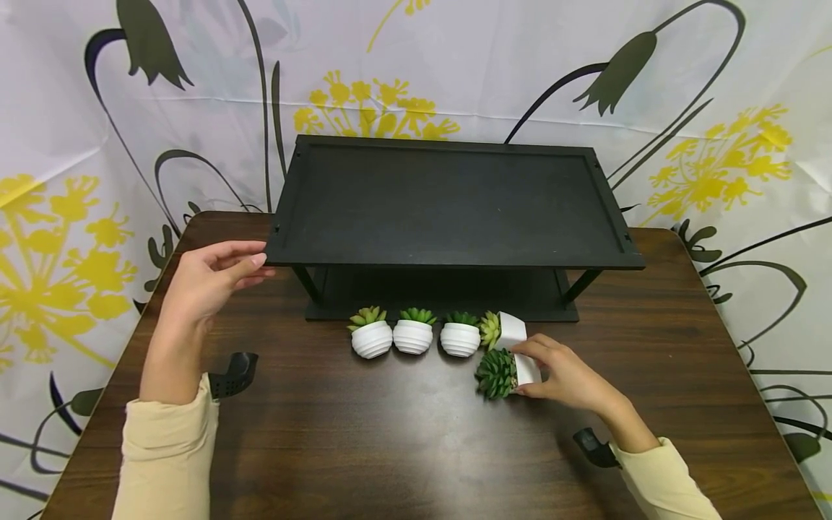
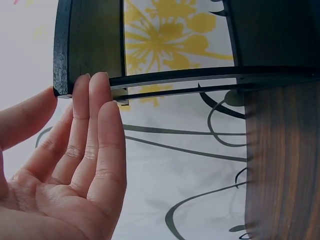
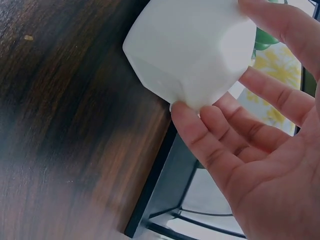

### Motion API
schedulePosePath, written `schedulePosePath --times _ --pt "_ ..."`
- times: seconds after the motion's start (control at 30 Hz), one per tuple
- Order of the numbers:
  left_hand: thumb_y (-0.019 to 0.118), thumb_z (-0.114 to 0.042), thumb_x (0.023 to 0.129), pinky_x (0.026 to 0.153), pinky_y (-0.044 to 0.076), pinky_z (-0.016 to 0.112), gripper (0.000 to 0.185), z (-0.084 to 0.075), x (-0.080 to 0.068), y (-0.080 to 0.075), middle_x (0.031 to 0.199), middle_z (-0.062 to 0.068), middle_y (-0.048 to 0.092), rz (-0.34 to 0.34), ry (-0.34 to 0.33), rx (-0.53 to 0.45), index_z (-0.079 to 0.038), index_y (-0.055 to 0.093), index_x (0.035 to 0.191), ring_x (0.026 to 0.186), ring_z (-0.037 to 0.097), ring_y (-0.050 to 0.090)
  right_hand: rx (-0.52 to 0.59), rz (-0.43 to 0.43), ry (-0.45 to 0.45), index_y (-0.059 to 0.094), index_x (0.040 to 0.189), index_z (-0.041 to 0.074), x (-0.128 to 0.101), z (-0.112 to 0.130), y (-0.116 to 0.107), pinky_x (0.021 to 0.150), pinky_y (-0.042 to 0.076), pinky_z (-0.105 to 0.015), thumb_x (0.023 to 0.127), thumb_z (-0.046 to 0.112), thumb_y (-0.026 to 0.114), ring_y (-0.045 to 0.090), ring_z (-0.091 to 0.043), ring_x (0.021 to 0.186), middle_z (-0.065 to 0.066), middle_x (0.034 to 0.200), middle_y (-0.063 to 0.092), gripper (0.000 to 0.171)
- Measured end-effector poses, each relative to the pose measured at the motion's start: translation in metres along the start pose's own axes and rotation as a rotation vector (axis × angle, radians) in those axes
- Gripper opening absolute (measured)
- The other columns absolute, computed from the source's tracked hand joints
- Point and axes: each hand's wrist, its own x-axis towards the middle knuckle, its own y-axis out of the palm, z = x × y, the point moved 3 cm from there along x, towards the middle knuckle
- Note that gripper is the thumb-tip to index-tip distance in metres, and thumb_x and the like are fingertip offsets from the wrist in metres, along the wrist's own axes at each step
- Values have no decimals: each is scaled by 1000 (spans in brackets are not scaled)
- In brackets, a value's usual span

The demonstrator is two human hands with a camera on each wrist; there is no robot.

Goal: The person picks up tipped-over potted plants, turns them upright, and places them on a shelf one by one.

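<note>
A black two-tier shelf [image 1: 448,202] stands on the wooden table. At its front left corner, my left hand [image 1: 211,278] pinches the upper board, thumb on one side and fingers [image 2: 82,107] on the other. My right hand [image 1: 565,372] grips the white faceted pot [image 3: 195,50] of a dark green succulent [image 1: 497,374], which is tipped on its side with its leaves to the left. Just behind it another white pot [image 1: 512,330] with a yellow-green succulent [image 1: 490,329] also lies sideways. To their left, three ribbed white pots [image 1: 412,336] with small succulents stand in a row.
The dark wooden table [image 1: 390,448] reaches past the shelf on both sides. Behind it hangs a white curtain [image 1: 474,65] with yellow and grey flowers. The shelf's lower board [image 1: 442,292] sits close behind the pots. A black wrist camera [image 1: 234,374] projects from the left sleeve.
</note>
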Motion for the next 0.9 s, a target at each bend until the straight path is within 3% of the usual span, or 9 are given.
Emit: schedulePosePath --times 0.43,0.9 --pt "64 -9 86 66 53 14 23 0 0 1 73 -11 66 -32 -9 27 0 58 106 69 4 65 168 -6 45 57 115 4 -12 -10 -9 68 54 -34 72 11 78 50 -16 76 -3 101 54 48" --pt "64 -8 86 65 52 14 26 -2 -1 1 74 -11 66 -27 -10 17 4 56 108 69 4 65 272 7 161 54 116 6 -28 -28 -18 79 52 -38 73 17 78 58 -19 83 -3 104 56 50"
